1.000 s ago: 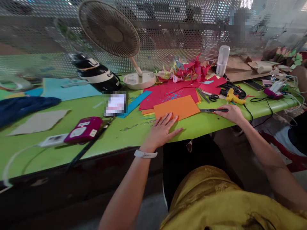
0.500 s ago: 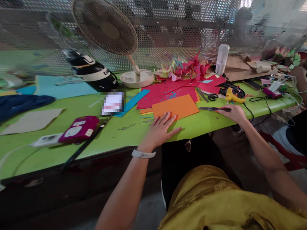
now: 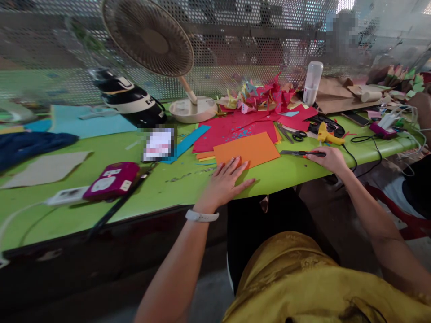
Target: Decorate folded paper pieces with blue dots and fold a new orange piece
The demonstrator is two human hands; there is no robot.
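My left hand (image 3: 226, 185) lies flat with its fingers spread, the fingertips resting on the near left edge of an orange sheet of paper (image 3: 247, 148). Red sheets (image 3: 232, 125) lie beneath and behind the orange one, with small blue bits scattered on them. To the right, my right hand (image 3: 328, 159) is closed round a utility knife (image 3: 303, 153) with a black handle. Its blade points left, close to the orange sheet's right corner. Scissors (image 3: 298, 136) and a yellow glue gun (image 3: 330, 135) lie just behind the knife.
A fan (image 3: 192, 110), a black bottle (image 3: 134, 101) and a pile of folded paper pieces (image 3: 266, 96) stand along the mesh screen. On the left are a phone (image 3: 159, 144) and a purple power socket (image 3: 112, 181) with cables. Another person's arm (image 3: 422, 110) shows at far right.
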